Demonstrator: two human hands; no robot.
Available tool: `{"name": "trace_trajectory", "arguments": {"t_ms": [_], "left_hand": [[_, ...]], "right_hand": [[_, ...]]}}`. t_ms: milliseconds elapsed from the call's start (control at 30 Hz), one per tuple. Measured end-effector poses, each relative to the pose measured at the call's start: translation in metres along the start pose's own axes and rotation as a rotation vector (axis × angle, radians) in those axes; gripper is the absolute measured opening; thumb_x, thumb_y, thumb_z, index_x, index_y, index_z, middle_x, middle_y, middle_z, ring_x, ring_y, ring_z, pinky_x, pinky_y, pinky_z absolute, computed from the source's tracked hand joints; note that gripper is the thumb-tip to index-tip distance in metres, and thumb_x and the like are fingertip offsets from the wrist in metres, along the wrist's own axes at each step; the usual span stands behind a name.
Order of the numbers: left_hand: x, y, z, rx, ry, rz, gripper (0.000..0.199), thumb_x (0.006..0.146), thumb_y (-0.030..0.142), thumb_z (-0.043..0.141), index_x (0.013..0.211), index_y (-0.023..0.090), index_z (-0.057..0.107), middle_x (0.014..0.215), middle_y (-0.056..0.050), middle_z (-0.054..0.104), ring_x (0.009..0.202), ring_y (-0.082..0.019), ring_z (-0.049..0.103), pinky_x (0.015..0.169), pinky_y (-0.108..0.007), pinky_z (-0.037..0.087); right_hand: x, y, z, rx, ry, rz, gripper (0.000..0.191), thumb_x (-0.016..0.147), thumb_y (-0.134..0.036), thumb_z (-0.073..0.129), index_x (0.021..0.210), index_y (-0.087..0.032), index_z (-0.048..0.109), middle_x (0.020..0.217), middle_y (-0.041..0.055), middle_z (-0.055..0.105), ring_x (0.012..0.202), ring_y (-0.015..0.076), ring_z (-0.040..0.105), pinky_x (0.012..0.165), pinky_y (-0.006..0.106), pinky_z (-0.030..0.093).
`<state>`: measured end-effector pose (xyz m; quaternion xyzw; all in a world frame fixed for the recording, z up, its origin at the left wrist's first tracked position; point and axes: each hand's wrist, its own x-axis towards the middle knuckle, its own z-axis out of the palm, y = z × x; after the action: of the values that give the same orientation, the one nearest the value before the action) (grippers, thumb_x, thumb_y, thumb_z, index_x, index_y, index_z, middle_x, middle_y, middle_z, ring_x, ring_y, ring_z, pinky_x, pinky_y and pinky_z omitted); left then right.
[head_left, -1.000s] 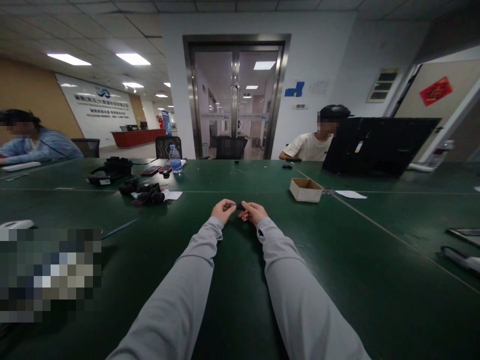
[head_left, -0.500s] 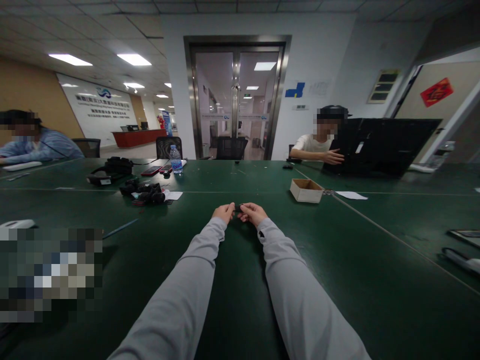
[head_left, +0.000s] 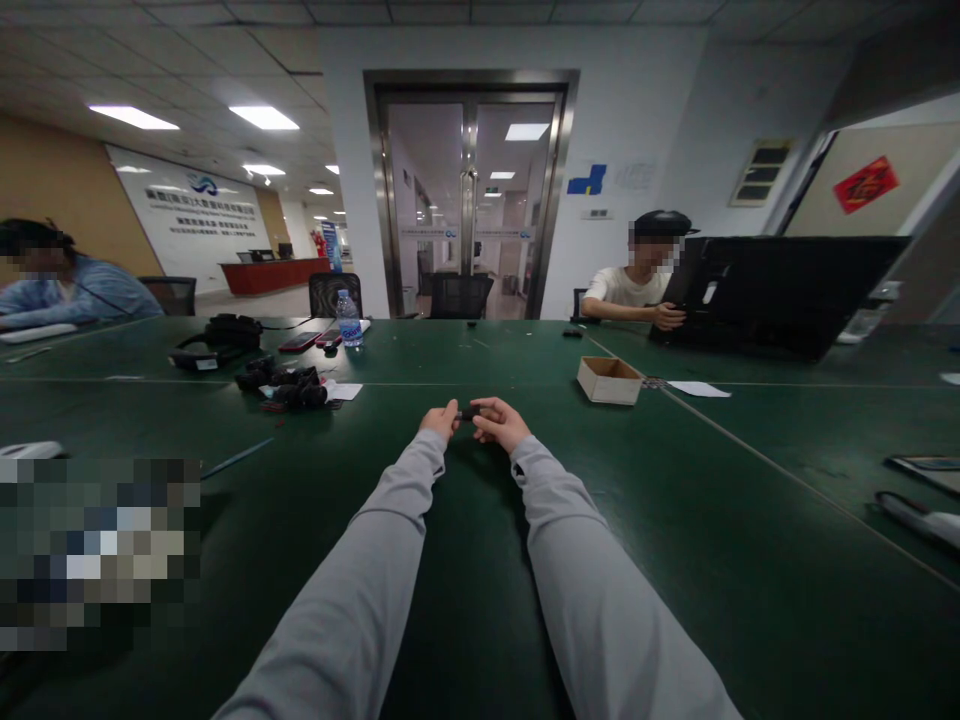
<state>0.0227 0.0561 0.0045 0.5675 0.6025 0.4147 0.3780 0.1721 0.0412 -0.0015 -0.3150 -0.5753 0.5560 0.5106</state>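
Note:
Between my two hands is a small dark object (head_left: 468,413), short and stick-like; its exact kind is too small to make out. My left hand (head_left: 440,420) pinches its left end between thumb and fingers. The fingers of my right hand (head_left: 501,424) are closed on its right end. Both hands are held out over the middle of the green table (head_left: 480,540), arms stretched forward in grey sleeves. An open cardboard box (head_left: 609,382) stands to the right, beyond my right hand.
Left on the table lie a tangle of black gear (head_left: 289,385), a black headset-like item (head_left: 217,340), a water bottle (head_left: 349,320) and a thin blue stick (head_left: 238,458). At right a person (head_left: 637,285) holds a large black panel (head_left: 780,295). Another person (head_left: 82,285) sits far left.
My fingers have drawn slightly apart, so more of the dark object shows between them. The person at right has shifted a hand on the black panel, which has moved a little right.

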Motion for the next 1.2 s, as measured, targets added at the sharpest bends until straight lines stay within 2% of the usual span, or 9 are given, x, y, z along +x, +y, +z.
{"name": "trace_trajectory", "arguments": {"t_ms": [167, 267, 467, 600, 700, 800, 933, 1067, 1200], "left_hand": [[-0.006, 0.007, -0.002, -0.034, -0.028, -0.039, 0.05, 0.08, 0.047, 0.034, 0.04, 0.017, 0.043, 0.03, 0.003, 0.033, 0.031, -0.009, 0.034, 0.039, -0.023, 0.029], [-0.006, 0.005, -0.002, -0.026, -0.033, -0.02, 0.052, 0.08, 0.05, 0.033, 0.042, 0.017, 0.046, 0.031, 0.002, 0.036, 0.031, -0.009, 0.036, 0.039, -0.023, 0.031], [-0.004, -0.006, 0.003, -0.024, -0.023, 0.189, 0.044, 0.074, 0.055, 0.042, 0.064, 0.016, 0.058, 0.043, 0.003, 0.047, 0.035, -0.007, 0.039, 0.039, -0.02, 0.032], [-0.008, -0.003, 0.004, -0.181, -0.028, 0.182, 0.031, 0.071, 0.044, 0.053, 0.08, 0.015, 0.055, 0.049, 0.004, 0.051, 0.038, -0.006, 0.042, 0.039, -0.018, 0.034], [-0.012, 0.002, 0.003, -0.253, -0.083, 0.186, 0.031, 0.067, 0.038, 0.059, 0.087, 0.015, 0.054, 0.06, 0.0, 0.058, 0.047, -0.008, 0.05, 0.041, -0.017, 0.036], [-0.013, 0.003, 0.002, -0.253, -0.119, 0.205, 0.033, 0.064, 0.038, 0.063, 0.085, 0.014, 0.056, 0.068, -0.003, 0.061, 0.053, -0.009, 0.053, 0.042, -0.017, 0.037], [-0.01, 0.0, 0.004, -0.23, -0.11, 0.186, 0.031, 0.065, 0.039, 0.062, 0.081, 0.013, 0.056, 0.064, -0.003, 0.061, 0.051, -0.009, 0.053, 0.043, -0.018, 0.037], [-0.007, -0.004, 0.007, -0.161, -0.108, 0.174, 0.025, 0.073, 0.04, 0.052, 0.071, 0.015, 0.053, 0.057, 0.0, 0.058, 0.047, -0.009, 0.051, 0.042, -0.019, 0.037], [-0.002, -0.011, 0.007, -0.028, -0.097, 0.242, 0.037, 0.078, 0.046, 0.04, 0.061, 0.016, 0.053, 0.053, 0.0, 0.056, 0.046, -0.01, 0.051, 0.045, -0.02, 0.039]], "right_hand": [[0.0, -0.002, 0.001, -0.001, -0.015, -0.01, 0.048, 0.057, -0.031, 0.074, 0.098, -0.019, 0.053, 0.077, 0.0008, 0.06, 0.051, 0.0108, 0.058, 0.041, 0.018, 0.044], [0.001, 0.0, 0.001, 0.028, -0.007, 0.003, 0.047, 0.057, -0.032, 0.074, 0.097, -0.018, 0.053, 0.073, -0.0004, 0.06, 0.048, 0.0108, 0.057, 0.041, 0.02, 0.046], [0.004, 0.006, -0.001, 0.069, 0.061, 0.015, 0.043, 0.057, -0.03, 0.074, 0.093, -0.018, 0.053, 0.065, -0.0029, 0.057, 0.042, 0.0099, 0.055, 0.04, 0.021, 0.046], [0.005, 0.008, -0.002, 0.097, 0.133, 0.065, 0.039, 0.057, -0.027, 0.075, 0.089, -0.018, 0.054, 0.062, -0.0025, 0.059, 0.039, 0.0094, 0.053, 0.039, 0.022, 0.047], [0.006, 0.008, -0.002, 0.127, 0.167, 0.115, 0.034, 0.061, -0.026, 0.074, 0.087, -0.016, 0.053, 0.06, -0.0001, 0.061, 0.038, 0.0104, 0.054, 0.039, 0.021, 0.047], [0.007, 0.008, -0.002, 0.174, 0.2, 0.151, 0.027, 0.066, -0.026, 0.071, 0.083, -0.015, 0.053, 0.056, 0.0014, 0.061, 0.038, 0.0112, 0.054, 0.038, 0.021, 0.047], [0.008, 0.008, -0.002, 0.187, 0.213, 0.167, 0.024, 0.069, -0.026, 0.07, 0.079, -0.015, 0.052, 0.053, 0.0026, 0.061, 0.037, 0.0114, 0.053, 0.038, 0.021, 0.047], [0.007, 0.008, -0.002, 0.175, 0.197, 0.183, 0.023, 0.068, -0.024, 0.071, 0.079, -0.015, 0.053, 0.054, 0.0024, 0.061, 0.038, 0.0112, 0.054, 0.038, 0.02, 0.046], [0.005, 0.007, -0.001, 0.151, 0.157, 0.155, 0.025, 0.066, -0.022, 0.072, 0.083, -0.014, 0.055, 0.057, 0.0029, 0.062, 0.04, 0.0108, 0.055, 0.041, 0.021, 0.048]]}}
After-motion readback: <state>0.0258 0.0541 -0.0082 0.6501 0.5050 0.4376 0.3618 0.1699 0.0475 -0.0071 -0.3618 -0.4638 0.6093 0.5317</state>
